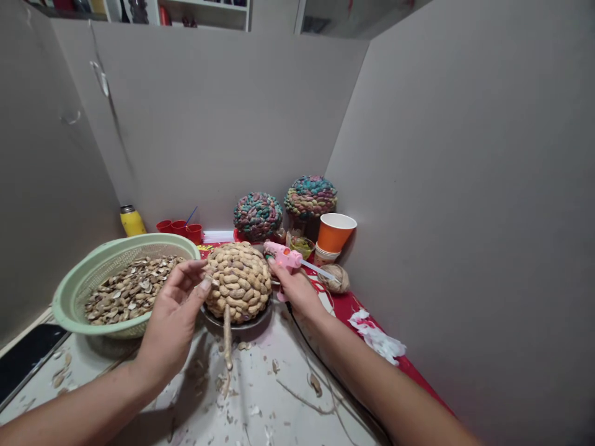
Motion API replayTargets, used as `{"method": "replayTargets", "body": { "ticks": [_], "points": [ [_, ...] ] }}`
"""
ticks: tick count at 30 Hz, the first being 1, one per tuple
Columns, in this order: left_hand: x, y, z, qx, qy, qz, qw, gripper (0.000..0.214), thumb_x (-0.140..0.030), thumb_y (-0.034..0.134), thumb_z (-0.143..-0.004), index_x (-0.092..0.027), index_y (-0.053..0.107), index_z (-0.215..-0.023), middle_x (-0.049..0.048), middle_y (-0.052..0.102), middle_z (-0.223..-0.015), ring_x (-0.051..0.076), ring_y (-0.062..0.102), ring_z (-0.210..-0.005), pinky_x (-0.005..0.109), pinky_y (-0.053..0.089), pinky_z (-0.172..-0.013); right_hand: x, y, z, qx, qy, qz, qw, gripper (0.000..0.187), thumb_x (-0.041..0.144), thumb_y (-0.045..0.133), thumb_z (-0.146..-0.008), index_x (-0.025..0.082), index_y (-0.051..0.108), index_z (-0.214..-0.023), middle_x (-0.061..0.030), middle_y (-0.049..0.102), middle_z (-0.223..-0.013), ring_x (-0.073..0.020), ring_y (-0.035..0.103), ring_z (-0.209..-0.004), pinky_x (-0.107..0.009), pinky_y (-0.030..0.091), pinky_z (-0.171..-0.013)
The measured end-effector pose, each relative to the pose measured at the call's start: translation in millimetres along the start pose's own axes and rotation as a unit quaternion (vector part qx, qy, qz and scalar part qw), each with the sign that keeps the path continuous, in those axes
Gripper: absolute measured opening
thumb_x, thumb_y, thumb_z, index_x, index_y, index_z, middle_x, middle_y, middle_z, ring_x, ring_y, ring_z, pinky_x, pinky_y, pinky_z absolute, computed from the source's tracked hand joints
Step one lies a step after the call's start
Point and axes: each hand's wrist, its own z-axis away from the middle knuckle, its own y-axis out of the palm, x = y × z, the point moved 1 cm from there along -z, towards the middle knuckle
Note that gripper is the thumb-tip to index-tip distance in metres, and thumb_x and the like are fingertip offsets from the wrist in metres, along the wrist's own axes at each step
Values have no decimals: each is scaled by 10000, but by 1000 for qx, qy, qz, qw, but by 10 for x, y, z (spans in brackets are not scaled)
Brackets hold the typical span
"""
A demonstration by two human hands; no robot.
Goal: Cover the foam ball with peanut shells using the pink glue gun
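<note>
A rounded form covered in rows of peanut shells (pixel 239 275) sits in a dark shallow dish (pixel 253 323), with a thin twig (pixel 227 341) sticking out toward me. My left hand (pixel 179 303) is at its left side, thumb and fingertips closed around what looks like a small pale piece of peanut shell, partly hidden against the ball. On the right, my right hand (pixel 295 288) grips a pink glue gun (pixel 284 255), a clear glue stick (pixel 320 271) protruding from its back. The gun's nozzle lies by the ball's upper right edge.
A green basket (pixel 69 306) of peanut shells (pixel 127 291) stands left, near a phone (pixel 28 356). Behind are red cups (pixel 194 233), a yellow bottle (pixel 132 221), two coloured peanut-covered balls (pixel 258 215), an orange cup (pixel 334 232) and twine (pixel 341 279). A black cord (pixel 309 347) runs beneath my right arm.
</note>
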Motion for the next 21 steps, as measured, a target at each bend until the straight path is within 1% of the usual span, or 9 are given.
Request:
{"method": "replayTargets", "body": {
  "ticks": [2,5,9,11,15,19,21],
  "points": [
    [19,-10,-13,-17,-12,6,1000,350,-306,837,-704,-233,662,-999,-12,653,-985,156,596,-1020,255,483,-910,-24,14,7,11,25,-19,999,396,519,629,-827,187,728,-1019,-71,759,-855,-245,711,-682,-297,530,-483],
    [57,-32,-22,-32,-33,8,999,398,-322,862,-668,-220,662,-998,-15,655,-963,146,597,-991,243,482,-895,-57,25,7,8,44,-44,998,360,496,639,-820,160,719,-922,-101,760,-890,-240,722,-753,-273,547,-519],
    [65,-69,-24,-29,-39,14,999,404,-337,870,-658,-222,669,-989,-26,642,-919,143,606,-970,239,494,-880,-63,18,8,-3,54,-62,997,358,474,662,-808,155,708,-965,-113,760,-956,-236,730,-839,-236,544,-516],
    [64,-103,-24,-23,-38,10,999,391,-335,863,-669,-222,672,-991,-21,650,-941,147,611,-981,245,498,-889,-53,6,12,-4,55,-69,996,347,469,673,-802,168,704,-972,-110,761,-968,-238,734,-856,-241,556,-529],
    [82,-229,-3,-23,-30,-14,999,392,-340,846,-695,-221,661,-1019,-2,684,-994,159,630,-1012,272,494,-940,-35,-47,7,-6,52,-82,995,329,489,686,-791,194,703,-937,-101,763,-969,-264,740,-878,-285,591,-571],
    [82,-387,58,-31,-47,-25,998,396,-365,849,-692,-220,637,-994,-7,708,-940,180,688,-968,320,520,-946,-14,-136,-13,-28,36,-82,996,345,527,696,-785,202,722,-899,-94,764,-987,-265,737,-913,-288,601,-599],
    [66,-455,81,-36,-58,-34,997,399,-368,859,-676,-213,629,-963,-3,719,-913,186,707,-934,322,536,-924,19,-178,-16,-38,23,-84,996,368,538,688,-797,196,729,-927,-94,764,-994,-253,736,-913,-287,605,-637]
  ]
}}
